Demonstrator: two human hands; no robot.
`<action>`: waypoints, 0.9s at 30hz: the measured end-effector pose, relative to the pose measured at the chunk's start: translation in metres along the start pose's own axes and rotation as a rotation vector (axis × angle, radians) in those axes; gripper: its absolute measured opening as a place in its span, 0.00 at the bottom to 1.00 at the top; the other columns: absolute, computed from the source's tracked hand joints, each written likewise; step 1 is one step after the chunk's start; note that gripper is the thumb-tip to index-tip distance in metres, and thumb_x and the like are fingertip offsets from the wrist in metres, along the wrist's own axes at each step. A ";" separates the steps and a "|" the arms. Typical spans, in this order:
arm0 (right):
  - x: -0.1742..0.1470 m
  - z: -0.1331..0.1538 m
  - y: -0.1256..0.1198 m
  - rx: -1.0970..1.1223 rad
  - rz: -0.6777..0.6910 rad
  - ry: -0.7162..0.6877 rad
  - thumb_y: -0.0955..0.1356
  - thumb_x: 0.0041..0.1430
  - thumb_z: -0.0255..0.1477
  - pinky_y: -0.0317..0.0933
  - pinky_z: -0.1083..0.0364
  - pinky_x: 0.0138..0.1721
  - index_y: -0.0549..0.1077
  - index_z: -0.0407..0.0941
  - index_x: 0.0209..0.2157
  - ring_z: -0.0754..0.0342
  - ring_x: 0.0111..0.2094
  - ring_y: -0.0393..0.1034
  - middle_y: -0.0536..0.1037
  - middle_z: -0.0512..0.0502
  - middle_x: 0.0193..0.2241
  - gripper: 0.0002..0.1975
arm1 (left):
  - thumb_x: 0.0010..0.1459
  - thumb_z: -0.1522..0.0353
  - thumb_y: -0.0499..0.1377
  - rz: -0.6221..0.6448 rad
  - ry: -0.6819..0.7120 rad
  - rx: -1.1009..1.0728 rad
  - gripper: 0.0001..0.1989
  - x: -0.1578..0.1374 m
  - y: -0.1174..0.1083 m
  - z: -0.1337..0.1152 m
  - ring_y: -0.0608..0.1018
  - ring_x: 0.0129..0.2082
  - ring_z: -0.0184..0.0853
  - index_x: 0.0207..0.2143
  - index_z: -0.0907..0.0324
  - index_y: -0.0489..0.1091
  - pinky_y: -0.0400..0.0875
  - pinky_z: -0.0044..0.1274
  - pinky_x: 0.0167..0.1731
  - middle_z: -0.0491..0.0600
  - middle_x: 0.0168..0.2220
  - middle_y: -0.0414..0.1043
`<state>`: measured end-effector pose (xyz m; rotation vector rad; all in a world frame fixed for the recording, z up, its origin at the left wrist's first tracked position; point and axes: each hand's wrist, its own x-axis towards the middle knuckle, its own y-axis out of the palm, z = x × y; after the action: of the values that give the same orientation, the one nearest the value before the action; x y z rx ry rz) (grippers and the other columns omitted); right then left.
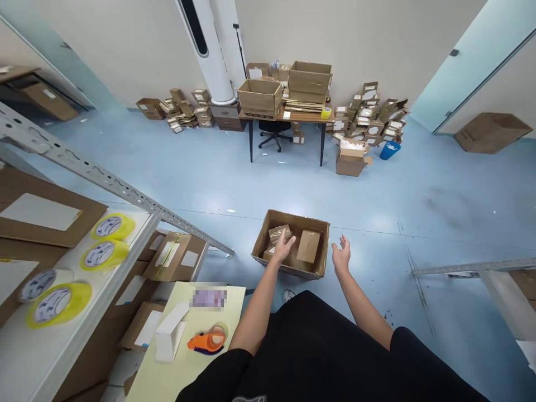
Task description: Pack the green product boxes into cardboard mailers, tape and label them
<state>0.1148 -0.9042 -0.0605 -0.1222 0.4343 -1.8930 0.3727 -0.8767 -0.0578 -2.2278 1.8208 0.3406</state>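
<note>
An open cardboard carton (290, 270) stands below me, with several small brown boxes inside, one of them a taped box (309, 247) on its right side. My left hand (283, 249) is over the carton's left part, fingers stretched and thumb apart, in front of a small box (278, 233). I cannot tell whether it touches that box. Just outside the carton's right wall, my right hand (341, 255) is open with its fingers apart and holds nothing.
At left, a metal shelf (138, 226) bears tape rolls (109, 254) and cartons. Beside my left arm, a pale yellow tabletop (167, 365) holds an orange tape dispenser (208, 340) and a white folded card (171, 335). A desk (268, 116) with boxes stands ahead; another shelf (473, 268) is right.
</note>
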 end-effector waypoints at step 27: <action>-0.368 0.087 0.170 0.091 1.266 -0.518 0.69 0.59 0.40 0.67 0.42 0.58 0.72 0.49 0.62 0.41 0.62 0.67 0.69 0.39 0.65 0.29 | 0.65 0.53 0.60 -0.921 0.190 -0.120 0.30 -0.384 -0.206 0.063 0.64 0.70 0.47 0.66 0.51 0.65 0.64 0.38 0.64 0.54 0.70 0.61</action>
<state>0.4238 -0.6360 0.0049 -0.2055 0.0096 -0.5872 0.4981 -0.4617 0.0180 -2.9481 0.6688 0.0476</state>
